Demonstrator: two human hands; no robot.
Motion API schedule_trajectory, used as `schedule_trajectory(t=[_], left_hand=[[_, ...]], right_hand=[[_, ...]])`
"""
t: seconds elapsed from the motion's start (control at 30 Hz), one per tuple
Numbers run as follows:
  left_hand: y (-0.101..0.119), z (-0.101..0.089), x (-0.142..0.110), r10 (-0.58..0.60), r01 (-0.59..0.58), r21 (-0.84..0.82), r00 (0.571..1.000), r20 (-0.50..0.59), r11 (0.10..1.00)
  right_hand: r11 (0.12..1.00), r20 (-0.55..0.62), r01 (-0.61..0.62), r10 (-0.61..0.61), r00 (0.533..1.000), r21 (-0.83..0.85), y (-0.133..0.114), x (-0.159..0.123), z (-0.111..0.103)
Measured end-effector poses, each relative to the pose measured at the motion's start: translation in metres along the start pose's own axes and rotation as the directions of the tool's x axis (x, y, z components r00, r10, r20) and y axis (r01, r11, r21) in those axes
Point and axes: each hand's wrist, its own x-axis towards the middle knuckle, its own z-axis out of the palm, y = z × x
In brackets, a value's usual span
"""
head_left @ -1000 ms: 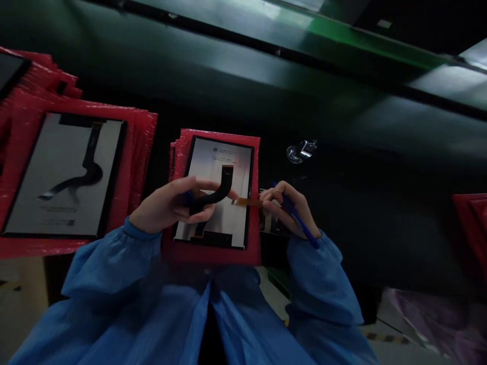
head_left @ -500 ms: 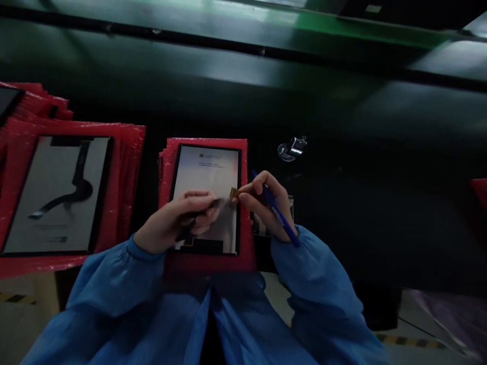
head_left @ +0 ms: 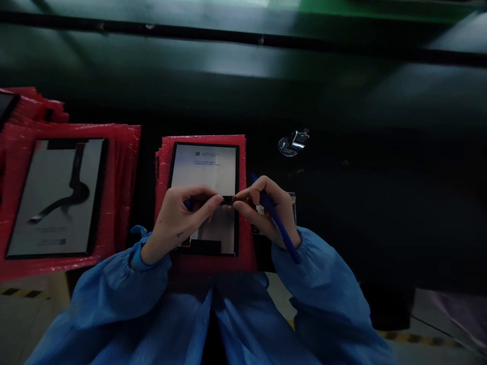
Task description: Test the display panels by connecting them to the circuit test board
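Observation:
A flat display panel (head_left: 207, 175) lies back side up, with a pale back and a black frame, on a stack of red packing sheets (head_left: 244, 261). Over its middle, my left hand (head_left: 180, 215) pinches the end of a black flex cable (head_left: 227, 200) between thumb and index finger. My right hand (head_left: 272, 210) meets it there, fingertips closed on a small brown-orange strip with a connector at its tip. The two ends touch or overlap; whether they are joined I cannot tell. A blue pen (head_left: 281, 230) is tucked across the right hand's fingers and slants down to the wrist.
On the left, another panel (head_left: 57, 167) with a curved black flex cable (head_left: 79, 192) rests on red sheets (head_left: 122, 203). More red sheets (head_left: 34, 109) are behind it. A shiny metal piece (head_left: 294, 143) sits at the back right. Something partly hidden (head_left: 292, 203) is beside my right hand.
My left hand has turned and brought the black cable's end up against the strip in my right hand. The right hand stays nearly in place, still with the pen.

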Motion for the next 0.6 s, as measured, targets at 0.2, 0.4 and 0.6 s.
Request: schedule_trajectory(t=[0.2, 0.4, 0.6], left_hand=[[-0.0012, 0.0001, -0.0001, 0.074, -0.072, 0.047, 0.997, -0.023, 0.996], [-0.002, -0.0008, 0.0008, 0.115, -0.114, 0.122, 0.993, -0.002, 0.986], [-0.004, 0.0007, -0.0004, 0.121, -0.124, 0.155, 0.992, 0.028, 0.98]], right_hand=[[0.999, 0.009, -0.011, 0.011, 1.0, -0.041, -0.0006, -0.0011, 0.0004], [0.999, 0.04, -0.016, 0.017, 0.999, -0.036, 0.002, -0.0014, -0.0004], [0.999, 0.043, -0.001, 0.003, 0.999, -0.042, 0.0032, -0.0012, -0.0001]])
